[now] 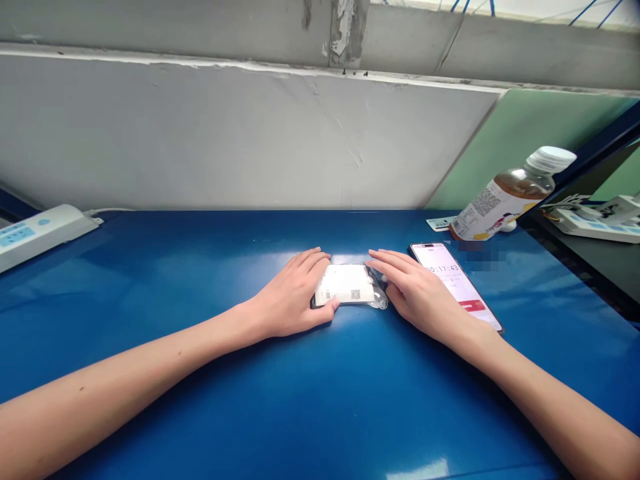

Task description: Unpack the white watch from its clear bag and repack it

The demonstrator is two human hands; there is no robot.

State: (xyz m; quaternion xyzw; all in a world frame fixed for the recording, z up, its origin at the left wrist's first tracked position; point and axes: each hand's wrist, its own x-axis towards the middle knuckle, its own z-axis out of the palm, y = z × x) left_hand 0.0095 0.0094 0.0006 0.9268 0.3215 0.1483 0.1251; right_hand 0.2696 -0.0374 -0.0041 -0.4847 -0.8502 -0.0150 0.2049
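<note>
A small flat packet [345, 285] with a white label, a square printed code and a dark edge lies on the blue table. Clear plastic [379, 297] sticks out at its right end. My left hand [295, 293] grips the packet's left end, thumb along the near edge and fingers at the far corner. At the right end is my right hand [423, 293], its fingers stretched forward and its thumb lower down beside the clear plastic. Whether those right fingertips touch the packet is hard to see.
Beside my right hand lies a phone [467, 290] showing a timer. Behind it stand a drink bottle [505, 200] with a white cap and a small card [440, 224]. Power strips lie at the left [45, 230] and far right [600, 223]. A grey-white panel [225, 140] borders the table's back.
</note>
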